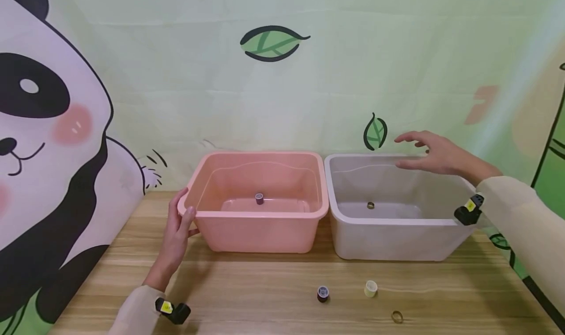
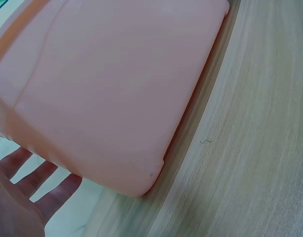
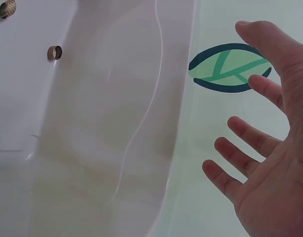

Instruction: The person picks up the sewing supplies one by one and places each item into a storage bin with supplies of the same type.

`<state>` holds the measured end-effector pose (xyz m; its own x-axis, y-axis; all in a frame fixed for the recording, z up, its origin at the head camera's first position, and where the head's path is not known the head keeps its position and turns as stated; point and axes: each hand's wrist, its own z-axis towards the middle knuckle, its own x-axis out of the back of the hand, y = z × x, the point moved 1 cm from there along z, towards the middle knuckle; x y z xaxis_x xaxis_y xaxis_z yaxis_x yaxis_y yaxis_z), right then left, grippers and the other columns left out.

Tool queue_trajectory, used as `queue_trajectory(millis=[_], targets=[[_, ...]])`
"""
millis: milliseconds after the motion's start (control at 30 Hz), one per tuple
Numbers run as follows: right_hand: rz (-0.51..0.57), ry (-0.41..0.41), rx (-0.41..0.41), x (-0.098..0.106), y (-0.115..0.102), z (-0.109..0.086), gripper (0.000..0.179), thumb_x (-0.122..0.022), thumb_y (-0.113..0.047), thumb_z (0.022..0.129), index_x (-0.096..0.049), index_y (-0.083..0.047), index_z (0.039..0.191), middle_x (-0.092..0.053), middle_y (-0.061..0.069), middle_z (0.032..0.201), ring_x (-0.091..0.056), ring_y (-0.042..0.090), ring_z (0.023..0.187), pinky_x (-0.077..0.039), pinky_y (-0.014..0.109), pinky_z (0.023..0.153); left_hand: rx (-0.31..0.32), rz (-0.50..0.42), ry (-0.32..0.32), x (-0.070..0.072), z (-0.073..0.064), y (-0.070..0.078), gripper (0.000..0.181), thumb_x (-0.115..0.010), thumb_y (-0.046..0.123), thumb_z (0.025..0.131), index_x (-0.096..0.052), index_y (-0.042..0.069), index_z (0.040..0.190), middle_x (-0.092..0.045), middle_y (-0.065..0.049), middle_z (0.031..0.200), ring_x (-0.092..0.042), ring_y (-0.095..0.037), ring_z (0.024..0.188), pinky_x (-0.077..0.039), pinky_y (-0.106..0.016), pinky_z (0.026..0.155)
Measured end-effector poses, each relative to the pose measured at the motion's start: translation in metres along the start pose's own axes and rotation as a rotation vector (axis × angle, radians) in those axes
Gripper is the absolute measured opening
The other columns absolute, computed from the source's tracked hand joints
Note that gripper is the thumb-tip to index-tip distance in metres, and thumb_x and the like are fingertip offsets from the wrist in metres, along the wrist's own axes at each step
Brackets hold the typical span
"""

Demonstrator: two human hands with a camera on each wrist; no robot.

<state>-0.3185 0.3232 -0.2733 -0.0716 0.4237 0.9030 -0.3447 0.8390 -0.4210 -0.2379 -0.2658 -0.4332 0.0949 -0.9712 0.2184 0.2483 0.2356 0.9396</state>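
Note:
My left hand (image 1: 174,237) holds the near left corner of the pink bin (image 1: 260,232), with the thumb at the rim and the fingers along its outer side. A small dark spool (image 1: 259,198) lies inside that bin. Over the far part of the grey bin (image 1: 397,242) hovers my right hand (image 1: 441,153), fingers spread and holding nothing. In the right wrist view a dimpled brass ring (image 3: 55,53) and a second brass-coloured ring (image 3: 7,9) show inside the grey bin.
On the wooden table (image 1: 247,291), in front of the bins, are another dark spool (image 1: 323,294), a small white cylinder (image 1: 371,289) and a brass ring (image 1: 397,317). A printed cloth (image 1: 176,80) with a panda and leaves hangs behind both bins, which stand side by side.

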Motion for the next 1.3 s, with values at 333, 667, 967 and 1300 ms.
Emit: queue_trajectory(millis=[333,667,967,1300], targets=[[0.034,0.038,0.047,0.007,-0.008,-0.025,0.069,-0.078,-0.039,0.092,-0.048,-0.015,0.150,-0.041,0.014,0.157,-0.044,0.045,0.136,-0.035,0.065,0.108,0.006,0.006,0.003,-0.001,0.000,0.000,0.059,-0.041,0.041,0.110,-0.014,0.039,0.162,-0.020,0.000,0.167,-0.038,-0.040,0.142,-0.050,-0.062,0.097],[0.044,0.097,0.072,0.012,-0.004,-0.054,0.074,-0.082,-0.030,0.089,-0.046,-0.014,0.152,-0.041,0.018,0.156,-0.041,0.049,0.134,-0.034,0.068,0.103,-0.002,-0.015,0.008,-0.001,0.000,0.000,0.057,-0.039,0.039,0.111,-0.014,0.037,0.162,-0.022,0.000,0.167,-0.038,-0.039,0.141,-0.056,-0.026,0.084],[0.045,0.147,0.072,0.014,0.000,-0.081,0.076,-0.083,-0.030,0.087,-0.046,-0.023,0.153,-0.039,0.013,0.158,-0.038,0.044,0.135,-0.032,0.068,0.102,0.004,-0.008,0.001,-0.002,0.001,0.000,0.057,-0.038,0.040,0.111,-0.014,0.039,0.162,-0.021,0.002,0.167,-0.039,-0.037,0.141,-0.057,-0.030,0.086],[0.026,0.174,0.093,0.007,-0.001,-0.099,0.077,-0.087,-0.030,0.084,-0.049,-0.026,0.151,-0.043,0.011,0.154,-0.041,0.041,0.132,-0.033,0.064,0.100,0.016,-0.011,-0.004,0.000,0.000,0.000,0.058,-0.040,0.039,0.111,-0.013,0.039,0.162,-0.021,0.000,0.168,-0.037,-0.039,0.142,-0.056,-0.026,0.084]])
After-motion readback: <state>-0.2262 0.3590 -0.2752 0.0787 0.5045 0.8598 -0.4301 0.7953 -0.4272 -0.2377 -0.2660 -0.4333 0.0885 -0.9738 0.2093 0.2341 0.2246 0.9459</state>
